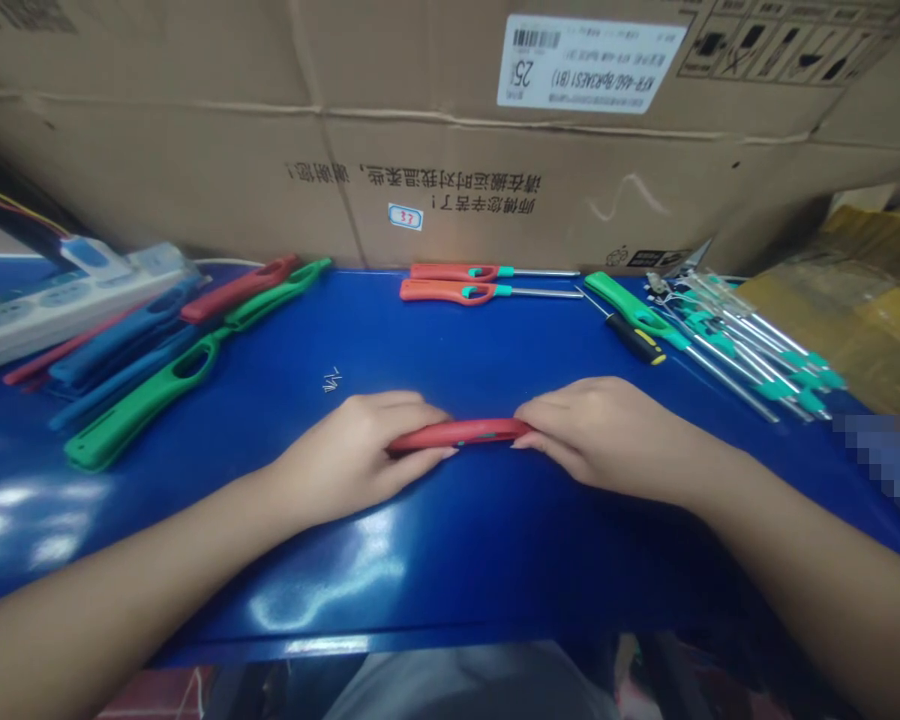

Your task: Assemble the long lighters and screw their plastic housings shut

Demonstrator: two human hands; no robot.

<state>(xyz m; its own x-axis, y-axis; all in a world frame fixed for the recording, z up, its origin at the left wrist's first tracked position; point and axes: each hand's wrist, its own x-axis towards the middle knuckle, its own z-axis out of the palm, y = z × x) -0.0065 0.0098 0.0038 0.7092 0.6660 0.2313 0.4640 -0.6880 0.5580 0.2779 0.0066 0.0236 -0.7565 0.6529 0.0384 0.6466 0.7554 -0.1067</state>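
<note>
Between my two hands a red lighter handle (461, 433) is held level, just above the blue table. My left hand (367, 445) wraps round its left end. The fingers and thumb of my right hand (607, 435) pinch its right end. Bits of teal show along the handle's lower edge; its far side and both ends are hidden. A few small screws (331, 380) lie beyond my left hand. Two orange-red lighters (442, 291) with metal tubes lie at the back, near the box. A black and yellow screwdriver (634, 337) rests past my right hand.
Blue and green handle shells (142, 410) lie at the left beside a white power strip (67, 305). Metal lighter tubes with teal parts (757, 350) are piled at the right, near a green lighter (630, 305). A large cardboard box (217, 150) walls off the back.
</note>
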